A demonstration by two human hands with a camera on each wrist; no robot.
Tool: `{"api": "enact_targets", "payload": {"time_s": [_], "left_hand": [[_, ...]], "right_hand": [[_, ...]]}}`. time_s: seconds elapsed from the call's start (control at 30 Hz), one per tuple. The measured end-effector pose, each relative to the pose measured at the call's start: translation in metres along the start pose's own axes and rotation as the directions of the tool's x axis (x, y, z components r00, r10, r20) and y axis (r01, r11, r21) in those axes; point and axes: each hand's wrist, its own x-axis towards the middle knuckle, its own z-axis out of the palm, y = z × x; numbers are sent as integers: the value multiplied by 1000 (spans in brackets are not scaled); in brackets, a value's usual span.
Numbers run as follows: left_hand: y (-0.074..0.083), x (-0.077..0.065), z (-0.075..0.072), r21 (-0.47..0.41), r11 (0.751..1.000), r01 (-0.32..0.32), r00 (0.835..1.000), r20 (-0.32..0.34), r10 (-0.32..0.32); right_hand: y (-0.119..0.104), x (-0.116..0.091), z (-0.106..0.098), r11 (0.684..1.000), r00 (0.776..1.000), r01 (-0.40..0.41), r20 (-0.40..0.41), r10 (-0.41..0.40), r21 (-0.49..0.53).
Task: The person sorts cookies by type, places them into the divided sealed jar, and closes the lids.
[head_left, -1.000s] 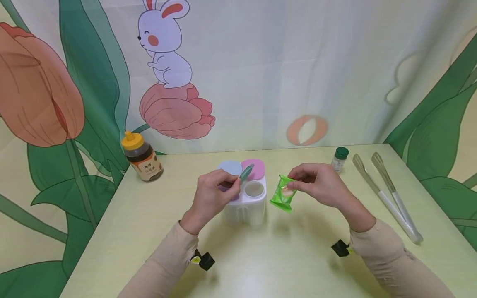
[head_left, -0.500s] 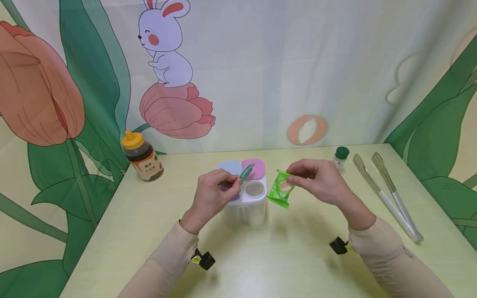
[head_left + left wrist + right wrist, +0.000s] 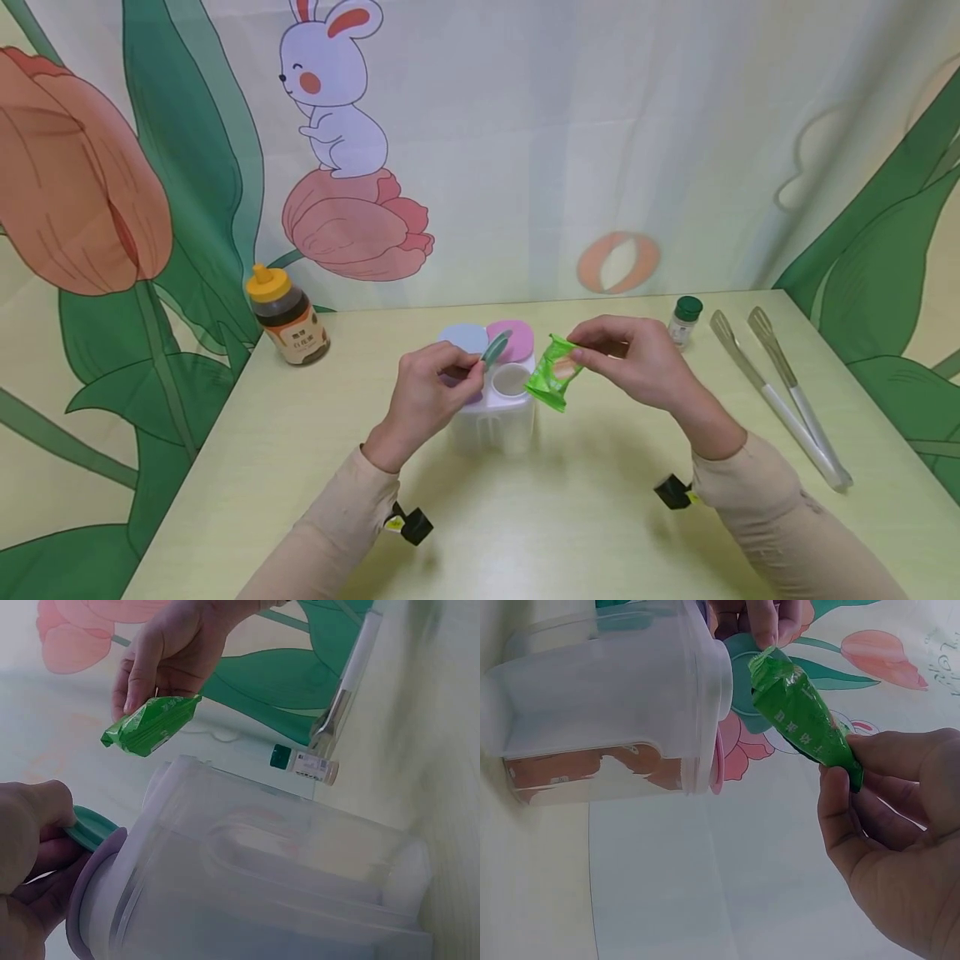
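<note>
A clear container point(image 3: 491, 429) with a white top stands mid-table, bearing a blue lid point(image 3: 462, 337), a pink lid point(image 3: 513, 338) and a purple lid point(image 3: 73, 904). One round opening point(image 3: 512, 380) at its near right is uncovered. Above the container my left hand point(image 3: 431, 387) pinches a green lid point(image 3: 496, 348), tilted on edge. My right hand point(image 3: 633, 362) pinches a small green snack packet point(image 3: 555, 375) by its upper end, just right of the uncovered opening. In the right wrist view, reddish-brown contents point(image 3: 592, 769) show through one wall of the container.
A honey bottle point(image 3: 288, 321) with a yellow cap stands at the back left. At the back right is a green-capped seasoning jar point(image 3: 684, 321), and beside it lie metal tongs point(image 3: 787, 396). A printed curtain point(image 3: 510, 150) hangs behind the table.
My right hand has moved left and slightly up with the snack packet, whose lower end is now closer to the uncovered opening. The left hand and green lid have stayed in place.
</note>
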Motion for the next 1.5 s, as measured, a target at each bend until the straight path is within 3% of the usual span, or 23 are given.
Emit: {"api": "enact_targets", "payload": {"time_s": [0.4, 0.7, 1.5], "left_hand": [[-1, -1, 3, -17, 1000, -3, 1000, -5, 3], [0, 0, 2, -20, 1000, 2, 1000, 0, -2], [-1, 0, 0, 0, 1000, 28, 1000, 7, -28]], "right_hand": [[-3, 2, 7, 999, 1000, -11, 6, 11, 46], [-5, 4, 13, 998, 1000, 25, -16, -24, 56], [-7, 13, 28, 997, 994, 80, -75, -79, 14]]}}
